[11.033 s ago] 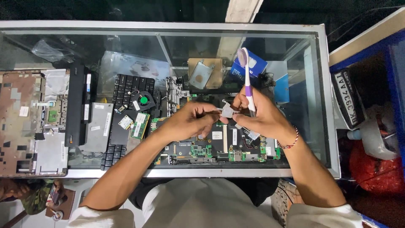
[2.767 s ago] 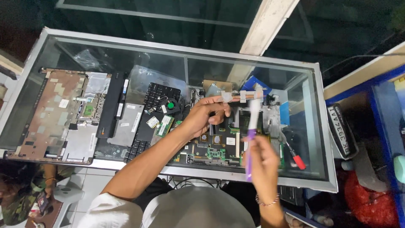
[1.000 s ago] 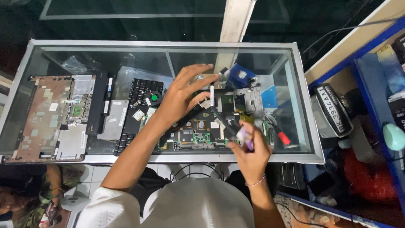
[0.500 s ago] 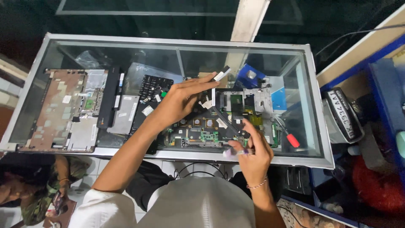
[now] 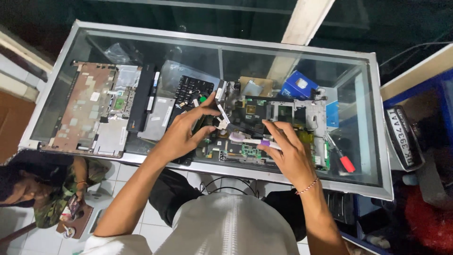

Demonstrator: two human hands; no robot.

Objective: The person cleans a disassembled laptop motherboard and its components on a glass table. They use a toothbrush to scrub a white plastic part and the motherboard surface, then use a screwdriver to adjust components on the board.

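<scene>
Both hands: I had brought them down onto the green circuit board [image 5: 264, 127].
Right hand [image 5: 289, 152]: held the purple toothbrush [image 5: 250, 140], now lowered flat across the board.
Left hand [image 5: 185, 133]: pinched a small white strip [image 5: 222, 113] at the board's left edge.

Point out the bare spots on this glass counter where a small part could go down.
Bare glass runs along the right edge, beyond the metal frame and above the red-handled screwdriver. More lies along the far edge behind the laptop base. The middle is crowded: left hand, right hand, toothbrush, circuit board.

Left hand [image 5: 181, 134] drops from raised reach, now pinches white strip [image 5: 222, 114] at board [image 5: 255, 137]. Right hand [image 5: 288, 151] lays toothbrush [image 5: 250, 140] flat, bristles on board.
</scene>
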